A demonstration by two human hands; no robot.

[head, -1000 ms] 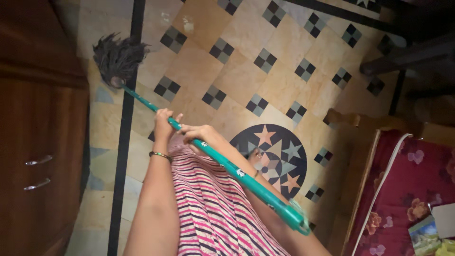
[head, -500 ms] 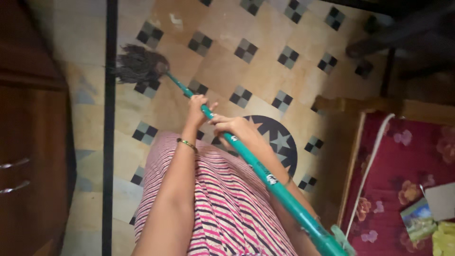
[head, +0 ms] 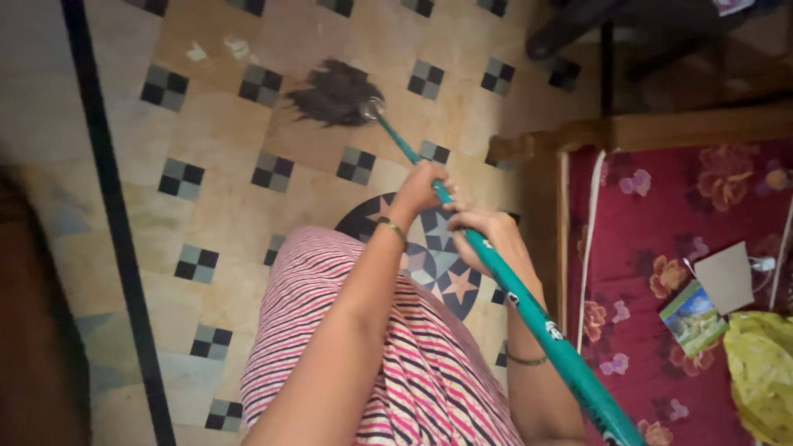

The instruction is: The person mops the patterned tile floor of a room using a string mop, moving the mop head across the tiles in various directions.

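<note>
I hold a mop with a long teal handle in both hands. My left hand grips the handle higher up toward the head, a bangle on its wrist. Just below it, my right hand is wrapped around the handle. The dark stringy mop head rests on the patterned tile floor ahead of me. My pink, white and black striped garment fills the lower middle of the view.
A wooden bed frame with a maroon floral cover stands on the right, with a small booklet, a grey card and yellow cloth on it. Dark furniture legs are at top right. A dark cabinet edge runs along the left.
The mop head has swept to the right across the tiles, away from the black floor stripe. Both hands stayed on the handle, and the view has shifted right toward the bed.
</note>
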